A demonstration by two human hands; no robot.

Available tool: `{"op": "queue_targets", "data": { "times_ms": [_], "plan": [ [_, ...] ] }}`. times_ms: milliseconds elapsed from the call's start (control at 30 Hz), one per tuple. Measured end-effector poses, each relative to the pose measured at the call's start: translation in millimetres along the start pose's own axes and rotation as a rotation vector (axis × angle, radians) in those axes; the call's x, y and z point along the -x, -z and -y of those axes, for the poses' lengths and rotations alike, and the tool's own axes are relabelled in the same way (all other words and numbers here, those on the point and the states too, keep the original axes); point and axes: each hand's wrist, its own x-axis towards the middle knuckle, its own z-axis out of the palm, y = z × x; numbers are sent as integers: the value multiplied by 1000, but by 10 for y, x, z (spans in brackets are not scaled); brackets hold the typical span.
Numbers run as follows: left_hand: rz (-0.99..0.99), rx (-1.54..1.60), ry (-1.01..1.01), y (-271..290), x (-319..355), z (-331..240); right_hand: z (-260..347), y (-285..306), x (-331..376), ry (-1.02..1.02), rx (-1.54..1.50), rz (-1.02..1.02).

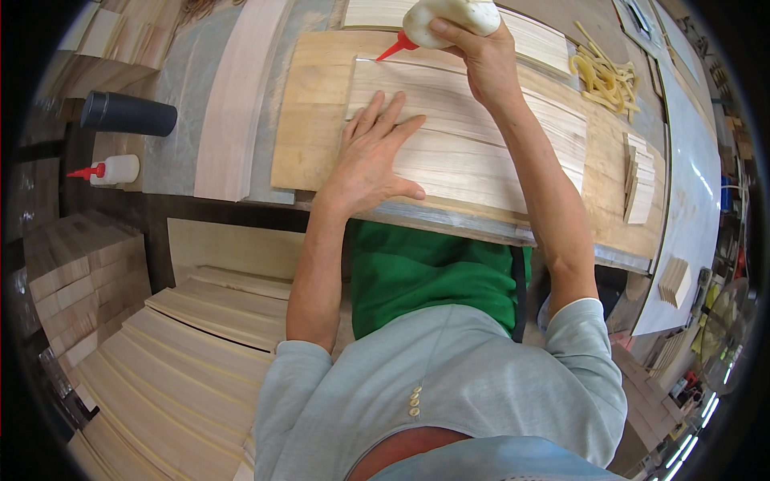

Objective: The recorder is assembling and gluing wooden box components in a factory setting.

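Observation:
My right hand (487, 60) grips a white glue bottle (459, 18), tipped over so that its red nozzle (395, 46) points down and left. The nozzle's tip meets the far left corner of a pale wooden panel (461, 156), where a thin white line shows along the edge. My left hand (373, 156) lies flat on the panel's left side, fingers spread, holding nothing. Beneath the panel is a larger yellowish wooden board (301, 120), which sticks out on the left and right.
Left on the bench are a long plank (233, 104), a dark cylinder (128, 114) and a second glue bottle (120, 169). Rubber bands (601, 72) lie heaped at the far right, thin wood strips (638, 180) nearer. Stacked boards (176, 377) stand beside me at lower left.

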Motion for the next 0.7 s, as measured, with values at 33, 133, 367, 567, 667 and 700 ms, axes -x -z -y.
{"op": "queue_targets", "data": {
  "times_ms": [33,133,367,567,667,700],
  "plan": [
    [1,-1,-5,-1,0,1,28,53,20,7,57,-1],
    [3,7,-7,9,-6,-16,87,247,89,39,113,-62],
    [30,-33,19,38,-13,-56,136,690,221,-24,31,-156],
    [43,-38,37,29,-20,-76,93,582,253,23,-49,-145],
    [45,-36,39,19,-23,-69,92,558,258,54,21,-129],
    [44,-34,40,19,-21,-66,98,561,261,37,8,-121]
  ]
}}
